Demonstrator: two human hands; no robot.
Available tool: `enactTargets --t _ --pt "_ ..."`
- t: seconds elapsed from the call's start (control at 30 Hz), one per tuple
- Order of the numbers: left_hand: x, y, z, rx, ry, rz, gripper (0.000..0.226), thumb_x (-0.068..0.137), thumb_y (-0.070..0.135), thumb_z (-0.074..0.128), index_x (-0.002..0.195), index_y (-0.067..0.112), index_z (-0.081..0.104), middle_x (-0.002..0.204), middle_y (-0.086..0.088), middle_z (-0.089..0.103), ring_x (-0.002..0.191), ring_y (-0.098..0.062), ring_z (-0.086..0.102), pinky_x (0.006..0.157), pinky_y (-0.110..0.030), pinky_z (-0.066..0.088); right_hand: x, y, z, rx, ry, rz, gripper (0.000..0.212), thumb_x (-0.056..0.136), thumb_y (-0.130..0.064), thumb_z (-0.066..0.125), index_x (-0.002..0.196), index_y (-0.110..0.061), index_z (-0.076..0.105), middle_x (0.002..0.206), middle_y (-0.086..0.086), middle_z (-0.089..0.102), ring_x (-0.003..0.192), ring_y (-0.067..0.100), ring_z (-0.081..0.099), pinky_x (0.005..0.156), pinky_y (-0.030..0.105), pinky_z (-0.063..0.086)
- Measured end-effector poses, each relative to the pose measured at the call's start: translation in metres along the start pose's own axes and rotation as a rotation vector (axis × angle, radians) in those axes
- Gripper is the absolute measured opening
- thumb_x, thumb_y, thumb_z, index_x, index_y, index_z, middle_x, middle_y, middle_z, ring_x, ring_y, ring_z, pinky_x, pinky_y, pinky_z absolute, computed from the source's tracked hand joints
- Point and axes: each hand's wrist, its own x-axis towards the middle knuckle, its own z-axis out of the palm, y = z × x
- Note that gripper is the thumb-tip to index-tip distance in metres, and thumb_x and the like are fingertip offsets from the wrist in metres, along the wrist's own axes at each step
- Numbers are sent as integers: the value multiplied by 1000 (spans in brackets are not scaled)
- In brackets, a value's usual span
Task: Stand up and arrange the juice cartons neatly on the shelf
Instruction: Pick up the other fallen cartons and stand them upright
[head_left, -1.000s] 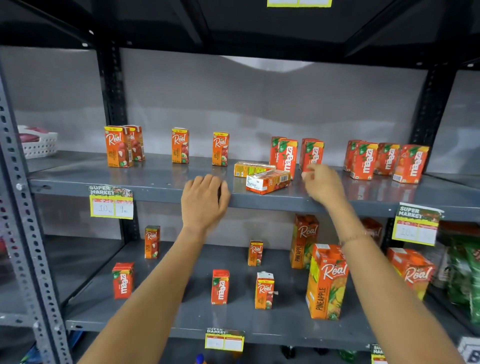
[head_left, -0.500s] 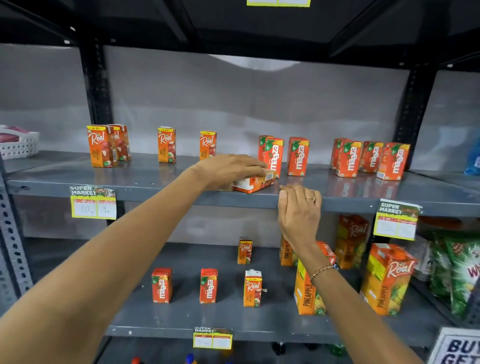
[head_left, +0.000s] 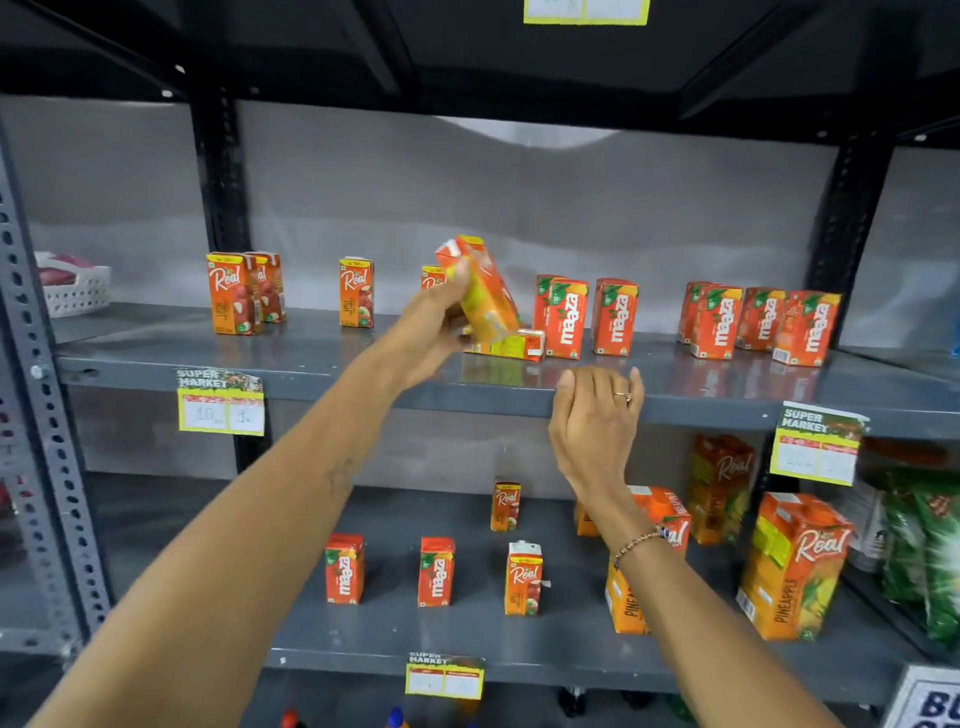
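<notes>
My left hand (head_left: 434, 325) grips a small orange juice carton (head_left: 485, 291), lifted and tilted above the upper shelf (head_left: 311, 358). Just below it another carton (head_left: 511, 345) lies flat on its side. My right hand (head_left: 597, 415) rests on the shelf's front edge with fingers loosely apart and nothing in it. Upright Maaza cartons (head_left: 569, 325) stand to the right, with a further group (head_left: 758, 322) beyond. Real cartons (head_left: 234, 293) stand at the left, and a single one (head_left: 356, 292) stands nearer the middle.
The lower shelf (head_left: 467, 639) carries scattered small cartons (head_left: 435, 571) and large pineapple cartons (head_left: 795, 566). A white basket (head_left: 78, 291) sits far left. Price tags (head_left: 221, 402) hang on the shelf edges. Green packets (head_left: 930, 551) fill the right side.
My left hand reached right, took one of the two lying cartons and raised it off the shelf. My right hand dropped from the Maaza cartons to the shelf's front edge.
</notes>
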Motion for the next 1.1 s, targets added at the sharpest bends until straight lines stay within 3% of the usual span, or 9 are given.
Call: enactTargets --t 0.13,0.23,0.33,0.4,0.5,0.67,0.87,0.97,1.1 --pt "-2 9 -9 -410 180 -91 60 98 50 26 139 8 40 135 -16 53 120 -35 54 80 -50 51 -4 -52 9 10 -8 -61 38 99 -29 34 91 -13 67 92 3 71 93 22 65 103 44 37" --pt "-15 23 -18 -443 129 -84 61 92 57 38 130 10 46 124 -15 58 115 -34 56 93 -54 48 -11 -76 20 -35 3 -41 31 98 -27 39 89 -14 66 90 2 70 90 22 64 101 44 35" --pt "-34 29 -29 -244 -39 -13 17 92 14 57 106 5 55 90 -9 63 89 -22 64 93 -48 51 -14 -80 30 -77 54 7 32 98 -26 39 85 -12 65 85 5 69 85 24 64 101 46 35" --pt "-43 29 -37 -193 -169 57 30 86 -6 57 115 0 50 91 -8 65 84 -20 69 89 -44 55 -15 -79 33 -69 82 13 31 98 -25 40 84 -11 64 82 5 68 81 25 63 100 46 37" --pt "-49 29 -47 -187 -266 108 53 82 -5 59 130 4 40 107 -11 68 96 -25 69 93 -46 52 -16 -79 33 -40 115 1 29 97 -24 43 83 -10 64 82 4 67 79 24 61 99 46 38" --pt "-33 21 -69 -165 -58 162 34 84 0 63 114 8 50 97 -4 66 81 -12 67 85 -32 54 -17 -80 33 8 119 9 29 96 -25 43 84 -11 64 85 4 67 83 22 61 102 44 34" --pt "-13 27 -108 382 393 284 42 85 8 67 125 8 55 105 1 65 85 -5 66 60 -11 52 -18 -79 32 17 140 -10 31 96 -25 41 80 -11 64 82 3 67 81 22 61 102 42 32" --pt "0 34 -134 571 547 269 52 84 15 69 132 8 50 128 -5 62 113 -19 61 84 -23 49 -18 -79 33 12 142 -16 30 95 -24 43 81 -11 66 83 3 68 82 22 62 103 42 32" --pt "19 38 -159 734 539 189 49 89 13 62 133 5 43 134 -9 57 122 -23 56 89 -24 45 -19 -76 36 8 168 -24 29 95 -23 45 80 -11 66 82 4 68 80 21 62 101 43 34"
